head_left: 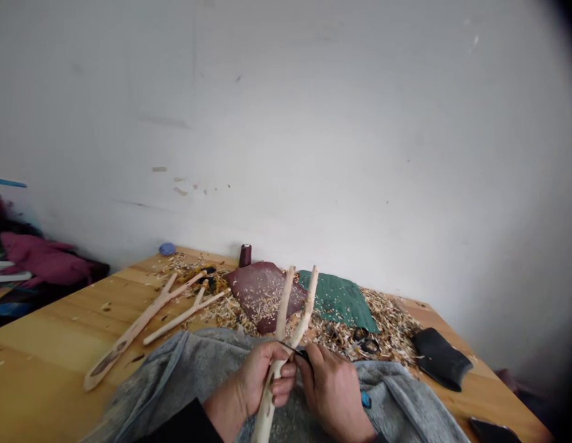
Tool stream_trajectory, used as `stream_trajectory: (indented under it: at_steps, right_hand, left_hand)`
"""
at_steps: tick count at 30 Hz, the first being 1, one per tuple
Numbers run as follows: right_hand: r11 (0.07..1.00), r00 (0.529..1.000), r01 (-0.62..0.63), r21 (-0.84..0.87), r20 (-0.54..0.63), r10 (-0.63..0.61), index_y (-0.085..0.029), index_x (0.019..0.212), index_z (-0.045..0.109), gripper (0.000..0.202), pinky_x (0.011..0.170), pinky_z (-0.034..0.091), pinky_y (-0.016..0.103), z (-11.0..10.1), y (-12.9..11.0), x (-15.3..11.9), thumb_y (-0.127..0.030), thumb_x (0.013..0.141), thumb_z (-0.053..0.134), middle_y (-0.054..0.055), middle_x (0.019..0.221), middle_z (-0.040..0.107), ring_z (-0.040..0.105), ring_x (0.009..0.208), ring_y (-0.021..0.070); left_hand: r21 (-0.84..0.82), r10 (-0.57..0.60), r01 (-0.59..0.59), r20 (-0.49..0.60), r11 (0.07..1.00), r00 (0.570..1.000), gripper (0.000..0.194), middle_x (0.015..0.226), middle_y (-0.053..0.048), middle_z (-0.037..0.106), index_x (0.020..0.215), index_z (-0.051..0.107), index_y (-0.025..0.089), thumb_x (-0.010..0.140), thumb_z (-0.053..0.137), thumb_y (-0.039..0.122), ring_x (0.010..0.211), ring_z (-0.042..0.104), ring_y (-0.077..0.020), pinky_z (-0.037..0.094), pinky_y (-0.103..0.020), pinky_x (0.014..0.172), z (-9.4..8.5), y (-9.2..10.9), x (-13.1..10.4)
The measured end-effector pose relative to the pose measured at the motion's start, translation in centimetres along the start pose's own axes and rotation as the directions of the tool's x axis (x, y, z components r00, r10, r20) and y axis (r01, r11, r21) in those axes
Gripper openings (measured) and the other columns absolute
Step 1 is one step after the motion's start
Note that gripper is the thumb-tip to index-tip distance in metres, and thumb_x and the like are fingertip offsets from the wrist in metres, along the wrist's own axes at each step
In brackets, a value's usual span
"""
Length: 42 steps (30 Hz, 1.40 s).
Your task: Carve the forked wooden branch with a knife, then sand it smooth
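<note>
A pale, peeled forked stick (266,406) points up and away from me, its two prongs reaching over the table. My left hand (262,375) is wrapped around its stem just below the fork. In my closed right hand (334,387) is a knife (292,349), its thin dark blade lying across the wood near the crotch. The left thumb sits close to the blade. My right fingers hide most of the handle; a blue end (366,400) shows beside that hand. Under both hands spreads a grey towel (212,351).
Two other forked sticks, a long one (128,335) and a shorter one (184,317), lie left. Wood shavings (391,320) surround maroon (253,289) and green (336,298) sheets. A thread spool (245,255) stands by the wall; a black curved piece (440,357) lies right.
</note>
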State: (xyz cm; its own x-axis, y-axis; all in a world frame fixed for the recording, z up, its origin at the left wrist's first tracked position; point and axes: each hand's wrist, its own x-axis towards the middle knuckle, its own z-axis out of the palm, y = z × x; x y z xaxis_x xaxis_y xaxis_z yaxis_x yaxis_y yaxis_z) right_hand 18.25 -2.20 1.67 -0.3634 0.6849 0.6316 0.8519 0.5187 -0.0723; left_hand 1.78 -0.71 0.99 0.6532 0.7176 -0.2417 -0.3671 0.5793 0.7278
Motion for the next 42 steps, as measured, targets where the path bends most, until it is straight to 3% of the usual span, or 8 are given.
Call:
stream_trajectory:
  at_steps: [6, 11, 18, 22, 29, 33, 37, 42]
  right_hand:
    - [0.993, 0.986, 0.114, 0.041, -0.127, -0.108, -0.021, 0.082, 0.056, 0.033, 0.057, 0.029, 0.027, -0.3, 1.2, 2.0, -0.034, 0.102, 0.033, 0.000, 0.067, 0.061, 0.057, 0.058, 0.0150]
    - [0.996, 0.979, 0.049, 0.072, -0.199, -0.034, -0.019, 0.090, 0.058, 0.032, 0.055, 0.031, 0.025, 0.2, 2.4, 2.3, -0.033, 0.102, 0.032, 0.000, 0.065, 0.062, 0.058, 0.055, 0.0143]
    - [0.996, 0.995, 0.091, 0.013, -0.045, -0.090, -0.021, 0.081, 0.055, 0.032, 0.056, 0.031, 0.026, 1.3, 1.2, 0.6, -0.028, 0.100, 0.030, 0.001, 0.066, 0.061, 0.058, 0.057, 0.0157]
    - [0.996, 0.996, 0.086, 0.017, -0.026, -0.086, -0.021, 0.089, 0.057, 0.030, 0.056, 0.033, 0.026, 1.5, 1.7, 0.4, -0.029, 0.101, 0.030, 0.001, 0.069, 0.063, 0.062, 0.059, 0.0162]
    - [0.999, 0.986, -0.032, -0.025, -0.161, 0.028, -0.019, 0.088, 0.055, 0.035, 0.049, 0.032, 0.026, 1.3, 3.8, 0.9, -0.037, 0.103, 0.028, -0.001, 0.060, 0.061, 0.059, 0.048, 0.0154]
    - [0.998, 0.992, 0.058, -0.001, -0.110, -0.058, -0.021, 0.086, 0.055, 0.026, 0.054, 0.035, 0.025, 1.0, 2.4, 0.4, -0.028, 0.100, 0.034, -0.001, 0.064, 0.061, 0.060, 0.053, 0.0151]
    - [0.987, 0.988, 0.151, -0.053, 0.031, -0.149, -0.023, 0.080, 0.055, 0.018, 0.055, 0.034, 0.026, 1.3, 0.8, -0.1, -0.014, 0.088, 0.041, 0.000, 0.067, 0.062, 0.060, 0.056, 0.0168]
    - [0.986, 0.997, 0.068, -0.155, 0.046, -0.062, -0.023, 0.084, 0.055, 0.018, 0.050, 0.028, 0.025, 1.7, 2.2, 0.1, -0.020, 0.094, 0.041, 0.000, 0.067, 0.063, 0.060, 0.053, 0.0150]
  left_hand:
    - [0.078, 0.021, -0.022, 0.007, 0.997, 1.000, 0.032, 0.041, 0.009, 0.039, 0.060, 0.052, 0.018, 0.067, 0.071, 0.042, 0.028, 0.026, -0.0028, 0.025, -0.017, 0.029, 0.1, 0.5, -0.7]
    - [0.123, 0.039, -0.036, -0.024, 0.992, 0.999, 0.045, 0.067, 0.006, 0.057, 0.083, 0.051, 0.021, 0.061, 0.081, 0.045, 0.029, 0.037, -0.0030, 0.031, -0.018, 0.028, 0.4, 0.1, -1.0]
    - [0.201, 0.174, -0.135, -0.194, 0.970, 0.965, 0.037, 0.060, 0.009, 0.051, 0.089, 0.046, 0.023, 0.068, 0.071, 0.039, 0.032, 0.041, -0.0054, 0.032, -0.016, 0.028, 0.6, -0.5, -0.1]
    - [0.228, 0.149, -0.110, -0.161, 0.968, 0.976, 0.037, 0.051, 0.011, 0.047, 0.086, 0.045, 0.022, 0.065, 0.073, 0.036, 0.029, 0.037, -0.0060, 0.033, -0.017, 0.027, 0.1, -0.3, -0.1]
    - [0.271, 0.177, -0.169, -0.007, 0.948, 0.984, 0.055, 0.076, 0.006, 0.058, 0.111, 0.041, 0.027, 0.073, 0.074, 0.047, 0.031, 0.047, -0.0074, 0.040, -0.020, 0.029, 0.2, -0.5, -0.6]
    - [0.298, 0.136, -0.118, -0.040, 0.947, 0.990, 0.044, 0.065, 0.007, 0.057, 0.102, 0.048, 0.025, 0.071, 0.072, 0.044, 0.033, 0.048, -0.0094, 0.045, -0.023, 0.034, 0.2, -0.6, -0.4]
    - [0.400, 0.109, -0.027, -0.184, 0.916, 0.977, 0.023, 0.039, 0.007, 0.044, 0.072, 0.053, 0.020, 0.072, 0.063, 0.041, 0.027, 0.038, -0.0104, 0.035, -0.021, 0.028, 0.4, -0.8, 0.3]
    - [0.478, 0.097, 0.041, -0.262, 0.877, 0.960, 0.018, 0.037, 0.009, 0.042, 0.063, 0.047, 0.023, 0.068, 0.064, 0.027, 0.024, 0.033, -0.0098, 0.029, -0.020, 0.026, 1.0, -0.7, -0.1]
